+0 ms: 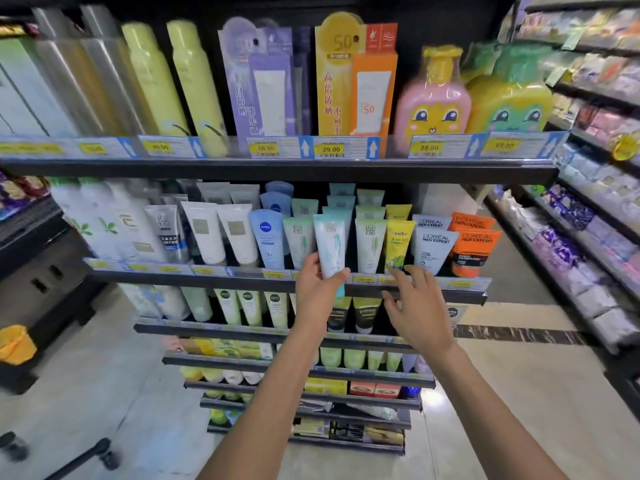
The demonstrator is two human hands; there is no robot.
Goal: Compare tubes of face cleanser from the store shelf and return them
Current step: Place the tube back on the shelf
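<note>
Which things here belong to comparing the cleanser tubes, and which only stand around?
Belong to the job:
- white and teal plastic tube, pinched by the left hand
- yellow plastic tube, near the open right hand
- pale green plastic tube

Only around:
- pink cartoon-face bottle
- orange sunscreen box
- yellow bucket

Ahead of my right fingers (412,277), the yellow tube (398,244) and grey tube (433,249) stand packed, touching. Above them the upper shelf's edge (277,166) overhangs. Beneath my fingers the shelf rail (460,284) juts out; to their right lies the open aisle floor (519,393).
</note>
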